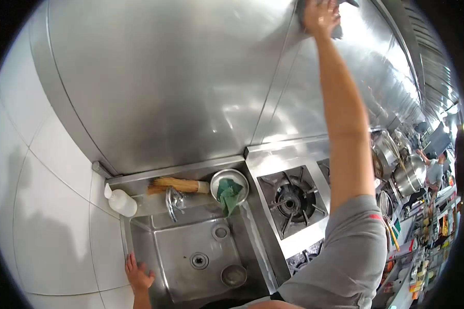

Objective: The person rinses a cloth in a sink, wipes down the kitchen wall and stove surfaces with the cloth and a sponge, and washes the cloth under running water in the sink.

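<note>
High on the stainless steel wall panel (180, 77), my right hand (320, 19) presses a dark grey cloth (337, 32) against the metal, arm stretched out. The cloth is partly hidden by the hand and cut by the top of the view. Low at the left, my left hand (138, 275) rests on the left rim of the steel sink (178, 280), fingers apart and nothing held. Inside the sink lie a small round metal bowl (233, 276) and a drain (199, 260).
Behind the sink are a white pump bottle (121, 203), a faucet (174, 205), a straw brush (178, 186) and a metal bowl (245, 180) holding a green cloth (229, 193). Gas burners (290, 203) stand to the right. Beyond are pots (410, 175) and another person (434, 170).
</note>
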The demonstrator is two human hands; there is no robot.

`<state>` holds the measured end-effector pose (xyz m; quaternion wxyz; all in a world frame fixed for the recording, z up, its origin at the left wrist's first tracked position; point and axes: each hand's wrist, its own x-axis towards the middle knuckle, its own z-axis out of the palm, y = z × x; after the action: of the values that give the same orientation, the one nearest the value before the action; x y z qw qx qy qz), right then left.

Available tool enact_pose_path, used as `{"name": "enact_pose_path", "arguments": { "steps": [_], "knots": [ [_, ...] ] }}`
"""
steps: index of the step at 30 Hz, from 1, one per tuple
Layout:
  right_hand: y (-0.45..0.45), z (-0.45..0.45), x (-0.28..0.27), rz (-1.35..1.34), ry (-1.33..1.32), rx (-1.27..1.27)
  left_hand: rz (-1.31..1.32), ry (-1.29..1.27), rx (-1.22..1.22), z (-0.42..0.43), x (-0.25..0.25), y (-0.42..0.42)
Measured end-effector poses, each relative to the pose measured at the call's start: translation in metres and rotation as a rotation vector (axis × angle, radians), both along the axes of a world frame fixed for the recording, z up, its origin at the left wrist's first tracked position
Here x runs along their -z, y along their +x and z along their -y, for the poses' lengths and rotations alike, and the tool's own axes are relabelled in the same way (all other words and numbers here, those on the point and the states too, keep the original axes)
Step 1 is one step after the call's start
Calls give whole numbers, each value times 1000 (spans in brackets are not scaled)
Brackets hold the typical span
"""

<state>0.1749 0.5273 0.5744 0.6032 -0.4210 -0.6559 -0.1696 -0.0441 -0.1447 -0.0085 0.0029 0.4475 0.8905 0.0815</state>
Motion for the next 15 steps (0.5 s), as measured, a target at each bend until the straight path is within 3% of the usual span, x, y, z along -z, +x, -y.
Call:
{"name": "enact_pose_path", "arguments": {
  "steps": [2, 4, 6, 7, 9, 10, 11, 12, 14, 15],
  "knots": [
    [-28, -9, 101, 280, 713, 312, 29, -13, 8, 5, -6, -1],
    [-8, 30, 257, 779, 540, -123, -39, -68, -51, 2, 6, -1],
    [13, 37, 384, 1243, 33, -546, -49, -43, -49, 4, 15, -4],
    [18, 42, 384, 1504, 38, -411, -55, -19, -42, 9, 18, -4],
    [22, 26, 383, 1677, 171, -469, -53, -40, -59, 10, 16, -2],
    [17, -3, 373, 1580, 291, -663, -52, -49, -59, 6, 15, -1],
    [5, -11, 333, 1489, 470, -675, -54, -47, -58, 7, 14, -4],
    [-3, -3, 267, 1496, 896, -157, -66, -59, -60, 5, 17, -6],
    [-18, 43, 122, 1504, 385, 5, -61, -90, -72, 7, 18, -3],
    [-23, 24, 63, 1350, 229, -112, -27, -149, -97, 2, 15, -4]
  ]
}}
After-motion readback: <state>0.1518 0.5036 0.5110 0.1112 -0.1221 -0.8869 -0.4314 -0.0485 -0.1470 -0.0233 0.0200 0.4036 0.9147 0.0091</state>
